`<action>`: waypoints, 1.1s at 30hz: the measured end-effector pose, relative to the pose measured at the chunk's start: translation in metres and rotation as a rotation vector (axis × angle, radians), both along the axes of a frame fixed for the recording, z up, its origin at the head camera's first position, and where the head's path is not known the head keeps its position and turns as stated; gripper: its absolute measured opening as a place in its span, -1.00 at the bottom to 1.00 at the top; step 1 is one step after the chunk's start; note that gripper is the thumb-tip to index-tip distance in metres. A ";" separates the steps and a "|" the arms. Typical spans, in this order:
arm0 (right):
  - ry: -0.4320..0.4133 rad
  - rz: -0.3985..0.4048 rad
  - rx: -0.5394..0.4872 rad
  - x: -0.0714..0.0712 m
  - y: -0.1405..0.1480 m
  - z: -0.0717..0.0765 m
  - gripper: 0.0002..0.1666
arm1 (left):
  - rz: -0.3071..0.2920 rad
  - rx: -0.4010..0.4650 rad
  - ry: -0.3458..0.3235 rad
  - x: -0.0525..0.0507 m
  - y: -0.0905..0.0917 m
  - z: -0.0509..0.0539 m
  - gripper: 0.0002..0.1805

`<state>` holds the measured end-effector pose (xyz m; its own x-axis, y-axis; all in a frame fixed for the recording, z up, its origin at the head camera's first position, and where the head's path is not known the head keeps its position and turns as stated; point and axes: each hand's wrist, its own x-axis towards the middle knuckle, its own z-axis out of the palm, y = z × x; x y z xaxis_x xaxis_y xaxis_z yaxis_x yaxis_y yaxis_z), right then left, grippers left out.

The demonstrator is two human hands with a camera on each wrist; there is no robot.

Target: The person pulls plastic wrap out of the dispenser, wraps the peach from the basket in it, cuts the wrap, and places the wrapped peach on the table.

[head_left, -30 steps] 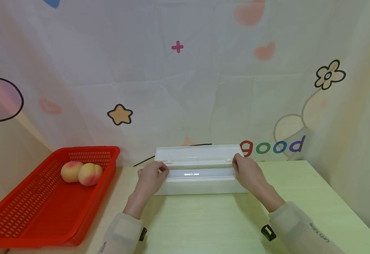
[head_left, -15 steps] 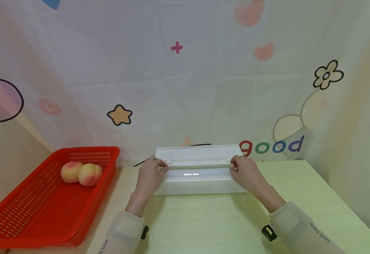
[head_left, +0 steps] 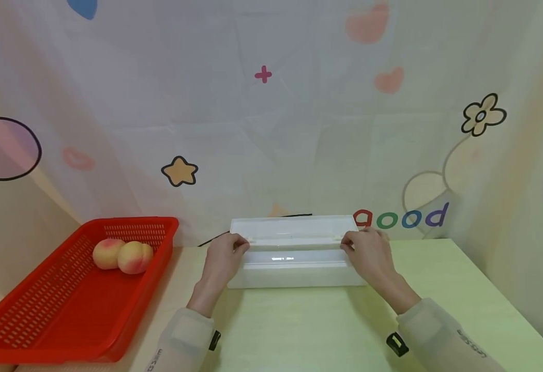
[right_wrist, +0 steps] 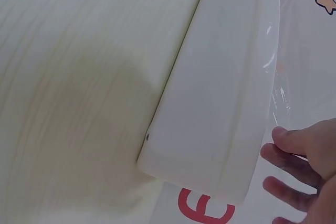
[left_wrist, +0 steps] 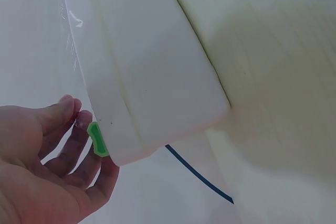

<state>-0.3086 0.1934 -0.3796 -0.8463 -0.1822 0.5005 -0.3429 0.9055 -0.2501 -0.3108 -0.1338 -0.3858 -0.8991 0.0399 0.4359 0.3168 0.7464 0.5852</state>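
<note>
A long white cling film dispenser [head_left: 297, 278] lies on the table, its lid [head_left: 295, 227] raised at the back. Clear cling film [right_wrist: 281, 98] stretches along its opening. At the left end my left hand [head_left: 222, 261] pinches the film between thumb and index finger; its other fingers curl near a green piece [left_wrist: 97, 140] on the dispenser's end. Over the right end, my right hand [head_left: 372, 256] pinches the film's other side between thumb and index finger [right_wrist: 289, 161], the remaining fingers spread apart. The film is transparent, so its full outline is hard to see.
A red plastic basket [head_left: 136, 310] stands on the left of the table [head_left: 299, 330], holding two peaches [head_left: 134, 257]. Behind the dispenser hangs a printed cloth [head_left: 299, 144], with a thin dark line [head_left: 213, 239] near its foot.
Both hands have shifted slightly inward along the dispenser, and the left has risen a little. The head view has tilted slightly. Dispenser and basket stay in place.
</note>
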 end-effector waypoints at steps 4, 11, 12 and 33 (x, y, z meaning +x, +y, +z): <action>0.001 0.020 -0.016 0.001 0.000 0.002 -0.94 | 0.007 0.011 -0.004 0.000 0.000 0.001 -0.95; -0.018 0.045 -0.083 0.005 -0.001 0.006 -0.94 | -0.001 0.018 0.023 0.000 0.001 0.002 -0.95; -0.017 0.049 -0.087 0.005 0.000 0.006 -0.94 | -0.002 0.016 0.029 0.000 0.000 0.002 -0.95; 0.036 0.103 -0.088 0.008 0.005 0.022 -0.93 | 0.010 0.009 0.037 0.008 0.000 0.018 -0.95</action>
